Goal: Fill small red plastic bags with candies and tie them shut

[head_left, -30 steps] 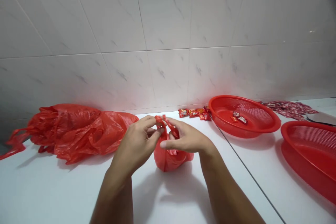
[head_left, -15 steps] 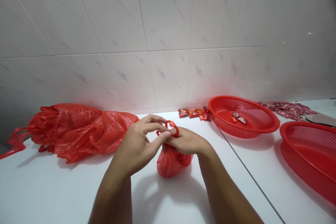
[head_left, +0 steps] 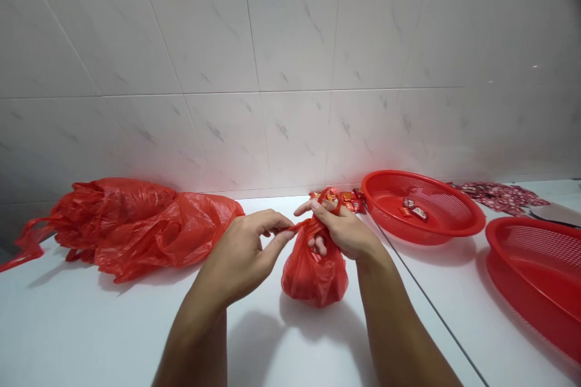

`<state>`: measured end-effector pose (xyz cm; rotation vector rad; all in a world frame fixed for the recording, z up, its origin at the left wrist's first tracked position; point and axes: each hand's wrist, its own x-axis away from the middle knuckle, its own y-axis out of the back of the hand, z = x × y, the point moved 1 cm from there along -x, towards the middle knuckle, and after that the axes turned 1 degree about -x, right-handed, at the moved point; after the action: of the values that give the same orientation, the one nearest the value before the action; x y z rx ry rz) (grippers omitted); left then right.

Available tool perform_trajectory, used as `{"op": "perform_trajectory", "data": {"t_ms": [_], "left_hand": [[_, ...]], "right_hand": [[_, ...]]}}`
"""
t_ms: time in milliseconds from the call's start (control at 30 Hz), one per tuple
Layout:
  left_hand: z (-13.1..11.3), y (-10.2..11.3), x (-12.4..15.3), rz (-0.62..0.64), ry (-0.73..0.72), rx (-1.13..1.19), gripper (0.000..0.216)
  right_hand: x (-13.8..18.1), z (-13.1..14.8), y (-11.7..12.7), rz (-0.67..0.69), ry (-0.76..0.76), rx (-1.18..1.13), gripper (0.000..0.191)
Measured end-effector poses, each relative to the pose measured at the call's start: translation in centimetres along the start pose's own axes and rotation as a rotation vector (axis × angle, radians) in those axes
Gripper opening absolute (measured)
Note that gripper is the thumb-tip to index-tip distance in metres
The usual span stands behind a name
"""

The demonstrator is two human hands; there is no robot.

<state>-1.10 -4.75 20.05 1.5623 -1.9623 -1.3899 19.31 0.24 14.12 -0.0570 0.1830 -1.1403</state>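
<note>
A small filled red plastic bag (head_left: 313, 281) hangs or rests at the middle of the white table, its neck twisted together at the top. My left hand (head_left: 252, 251) pinches a thin twisted strand of the bag's handle between thumb and fingertips, pulling it to the left. Around the bag's neck, my right hand (head_left: 338, 227) has its fingers curled, with a loop of red plastic standing above the thumb and some fingertips showing below through the handle. What fills the bag is hidden.
On the left lies a crumpled heap of red plastic bags (head_left: 140, 224). Small red snack packets (head_left: 349, 198) lie by the tiled wall. Right of them stands a red basket (head_left: 422, 236) holding a few packets, with another red basket (head_left: 535, 290) nearer. Red-and-white pieces (head_left: 497, 196) lie behind.
My right hand has turned and moved slightly right, lifting the bag's neck, so more of the bag shows. My left fingers have closed on a handle strand.
</note>
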Motion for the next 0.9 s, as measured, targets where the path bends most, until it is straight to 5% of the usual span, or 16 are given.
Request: {"op": "perform_trajectory", "data": {"t_ms": [67, 200, 333, 533, 700, 900], "left_hand": [[0.1, -0.3, 0.2, 0.023, -0.051, 0.036, 0.028], [0.8, -1.9, -0.2, 0.054, -0.036, 0.091, 0.099], [0.7, -2.9, -1.2, 0.209, -0.018, 0.18, 0.072], [0.3, -2.5, -1.5, 0.203, 0.055, 0.132, 0.04], [0.7, -2.6, -1.3, 0.133, 0.169, 0.296, 0.049], [1.0, -3.0, -1.8, 0.108, 0.145, 0.433, 0.047]], "right_hand": [[0.1, 0.0, 0.3, 0.055, 0.028, -0.034, 0.047], [0.8, 0.3, 0.8, 0.155, 0.071, -0.023, 0.039], [1.5, 1.3, 1.2, 0.212, 0.141, 0.118, 0.025], [1.7, 2.1, 1.4, 0.12, 0.297, 0.442, 0.012], [1.0, 1.4, 0.4, -0.161, 0.479, 0.644, 0.034], [0.4, 1.3, -0.3, -0.183, 0.755, 0.653, 0.038]]}}
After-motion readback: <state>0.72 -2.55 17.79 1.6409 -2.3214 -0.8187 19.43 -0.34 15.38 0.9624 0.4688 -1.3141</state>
